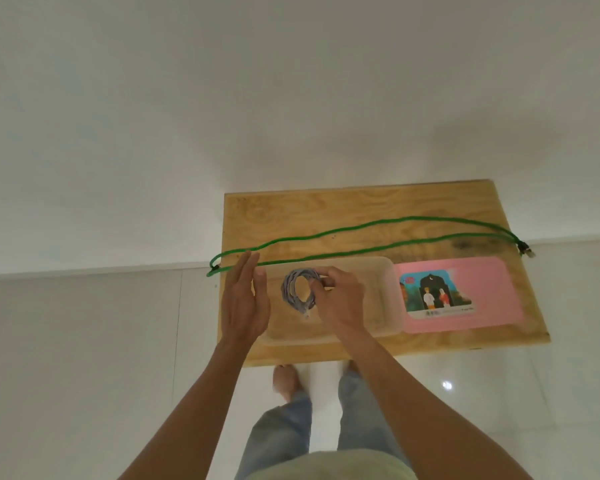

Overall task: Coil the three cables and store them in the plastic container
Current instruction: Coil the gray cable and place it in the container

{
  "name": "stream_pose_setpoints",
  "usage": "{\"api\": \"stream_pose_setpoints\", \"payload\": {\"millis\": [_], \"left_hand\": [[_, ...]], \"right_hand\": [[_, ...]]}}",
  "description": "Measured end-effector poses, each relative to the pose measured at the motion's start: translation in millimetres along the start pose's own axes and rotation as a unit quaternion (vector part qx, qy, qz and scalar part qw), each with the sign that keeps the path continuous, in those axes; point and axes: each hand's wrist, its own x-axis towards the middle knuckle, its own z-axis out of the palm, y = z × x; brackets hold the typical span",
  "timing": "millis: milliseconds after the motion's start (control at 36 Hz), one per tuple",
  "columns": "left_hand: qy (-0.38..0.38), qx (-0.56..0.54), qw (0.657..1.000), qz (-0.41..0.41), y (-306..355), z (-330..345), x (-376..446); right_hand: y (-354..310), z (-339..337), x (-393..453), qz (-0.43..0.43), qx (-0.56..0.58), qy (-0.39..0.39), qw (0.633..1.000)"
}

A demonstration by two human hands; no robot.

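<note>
Right hand (pixel 338 299) pinching coiled grey cable (pixel 297 289), seemingly over plastic container (pixel 388 292); left hand (pixel 246 299) flat, released.

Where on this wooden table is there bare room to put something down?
Bare wood shows along the far edge of the table, beyond the green cable. The near half is crowded: the plastic container, with both hands over it, sits against the pink lid. Only a thin strip stays free at the near edge.

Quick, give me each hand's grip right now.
Left hand: open, fingers straight, at the left end of the plastic container, holding nothing.
Right hand: grip closed on the coiled grey cable over the container.
</note>
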Motion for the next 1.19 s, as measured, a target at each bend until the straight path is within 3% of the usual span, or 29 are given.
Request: {"api": "stream_pose_setpoints", "payload": {"millis": [250, 694, 1194], "left_hand": [[-0.086, 0.001, 0.995, 0.039, -31.7, 18.5, -13.6], [-0.076, -0.009, 0.995, 0.057, -36.2, 24.3, -14.6], [-0.081, -0.001, 0.996, 0.036, -33.1, 20.9, -14.9]], "right_hand": [[21.6, 57.1, 16.5, 0.066, -0.069, -0.028, 0.995], [15.3, 65.1, 12.7, 0.034, -0.039, -0.032, 0.998], [14.8, 40.5, 11.5, 0.078, -0.023, -0.051, 0.995]]}}
